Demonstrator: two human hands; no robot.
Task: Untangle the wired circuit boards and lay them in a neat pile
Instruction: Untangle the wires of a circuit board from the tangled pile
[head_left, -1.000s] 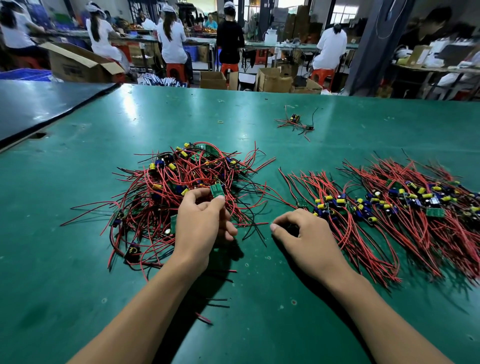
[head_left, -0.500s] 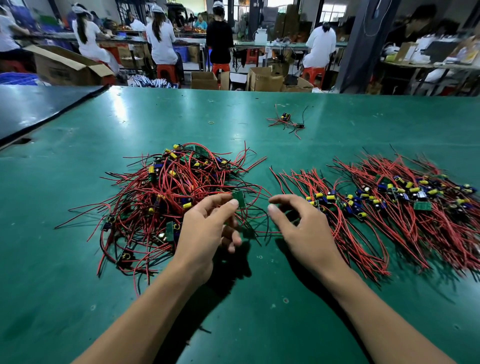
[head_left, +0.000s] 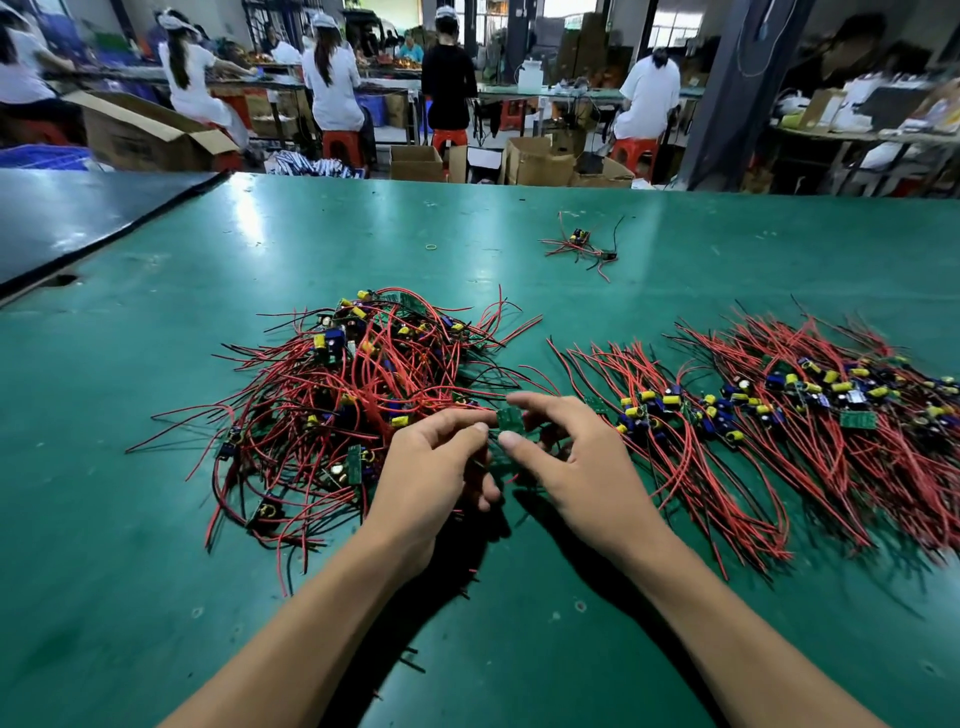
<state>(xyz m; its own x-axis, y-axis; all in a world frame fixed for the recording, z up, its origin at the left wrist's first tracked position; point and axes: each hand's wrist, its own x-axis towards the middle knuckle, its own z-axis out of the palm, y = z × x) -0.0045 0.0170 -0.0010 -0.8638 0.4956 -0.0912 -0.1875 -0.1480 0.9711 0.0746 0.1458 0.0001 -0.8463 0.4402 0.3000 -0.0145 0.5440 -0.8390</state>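
Circuit board (head_left: 509, 420) pinched by left hand (head_left: 434, 470) and right hand (head_left: 576, 467) (print unreadable), beside tangled pile (head_left: 358, 384).

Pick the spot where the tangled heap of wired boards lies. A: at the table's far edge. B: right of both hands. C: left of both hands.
C: the tangled heap lies left of the left hand and right hand, which pinch a green board; straightened rows lie right.

Frame edge cuts the sorted pile (head_left: 883, 441) (far right); background workers (head_left: 332, 78) blurred.
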